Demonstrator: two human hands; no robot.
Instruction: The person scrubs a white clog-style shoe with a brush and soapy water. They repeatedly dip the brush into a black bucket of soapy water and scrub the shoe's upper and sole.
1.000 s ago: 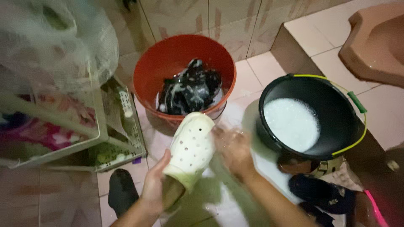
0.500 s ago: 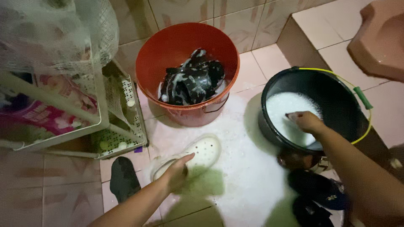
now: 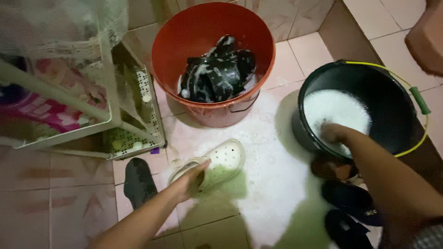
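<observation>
While your left hand (image 3: 190, 180) grips the heel end of the pale perforated clog (image 3: 217, 163), fingers curled narrowly around its rim, the clog lies on the wet tiled floor (image 3: 74, 184) just in front of the red bucket (image 3: 168, 41), toe pointing toward the black bucket (image 3: 397, 133). Your right hand (image 3: 334, 133) is down inside the black bucket, at the near edge of the white suds (image 3: 337, 108); foam covers the fingers, so you cannot tell whether they are spread or closed on something.

Open room is tight. A white wire rack (image 3: 110, 110) hems the left side, the red bucket closes the far side, and a raised tiled step (image 3: 350, 37) runs behind the black bucket. Foam spreads over the floor between the two buckets. A dark sandal (image 3: 138, 182) lies just left of your left wrist, and more dark footwear (image 3: 346, 198) sits under your right forearm, partly hidden by it.

Soapy dark shoes (image 3: 217, 71) fill the red bucket; how many is hard to make out. A brown fixture (image 3: 427, 39) is cut off at the top right corner.
</observation>
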